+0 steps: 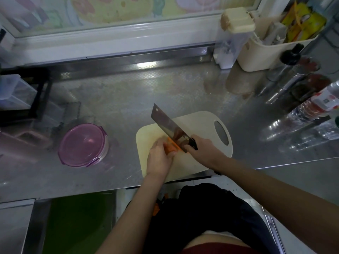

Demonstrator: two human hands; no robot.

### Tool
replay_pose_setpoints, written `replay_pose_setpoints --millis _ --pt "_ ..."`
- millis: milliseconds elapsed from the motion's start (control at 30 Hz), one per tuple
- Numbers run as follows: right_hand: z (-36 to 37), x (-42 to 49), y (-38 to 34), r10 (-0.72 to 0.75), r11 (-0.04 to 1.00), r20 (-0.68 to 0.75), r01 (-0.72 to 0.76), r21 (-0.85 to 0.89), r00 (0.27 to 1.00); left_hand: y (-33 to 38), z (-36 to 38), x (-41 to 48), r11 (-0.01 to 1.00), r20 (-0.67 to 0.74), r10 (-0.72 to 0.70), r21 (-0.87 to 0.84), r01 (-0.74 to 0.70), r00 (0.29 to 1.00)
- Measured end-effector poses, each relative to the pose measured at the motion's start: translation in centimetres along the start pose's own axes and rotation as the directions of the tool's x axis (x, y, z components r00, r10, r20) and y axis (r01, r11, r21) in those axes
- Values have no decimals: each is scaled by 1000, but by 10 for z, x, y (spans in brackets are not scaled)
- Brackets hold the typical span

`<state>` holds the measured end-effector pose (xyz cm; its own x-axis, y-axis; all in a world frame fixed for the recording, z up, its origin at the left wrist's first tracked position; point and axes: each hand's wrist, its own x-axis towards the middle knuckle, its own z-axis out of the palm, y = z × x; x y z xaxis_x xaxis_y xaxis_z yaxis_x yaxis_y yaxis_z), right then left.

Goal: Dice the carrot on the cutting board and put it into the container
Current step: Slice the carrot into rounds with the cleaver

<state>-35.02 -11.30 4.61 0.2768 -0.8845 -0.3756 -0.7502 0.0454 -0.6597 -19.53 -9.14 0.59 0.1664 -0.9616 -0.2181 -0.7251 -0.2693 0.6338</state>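
I log dicing under way: left hand (159, 155) grips carrot (173, 146) on cutting board (201, 121), right hand (200, 147) clenches cleaver (170, 128); the next cut likely needs the fingers tucked clear.

Left hand (159, 156) holds the carrot (173, 144); right hand (201, 149) grips the knife (170, 129).

A kitchen is indicated by a cutting board (201, 123) laid on a steel counter (128, 92), with bottles (311, 107) noted right of the board.
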Motion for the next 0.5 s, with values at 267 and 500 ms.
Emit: replay_pose_setpoints --millis 267,500 --pt "4 -11 -4 -23 1000 36 22 4 999 3 -1 -10 996 -84 -14 -84 7 996" --pt "6 -11 -3 -9 998 50 12 -63 999 1 -1 -9 995 -113 23 -91 -33 993"
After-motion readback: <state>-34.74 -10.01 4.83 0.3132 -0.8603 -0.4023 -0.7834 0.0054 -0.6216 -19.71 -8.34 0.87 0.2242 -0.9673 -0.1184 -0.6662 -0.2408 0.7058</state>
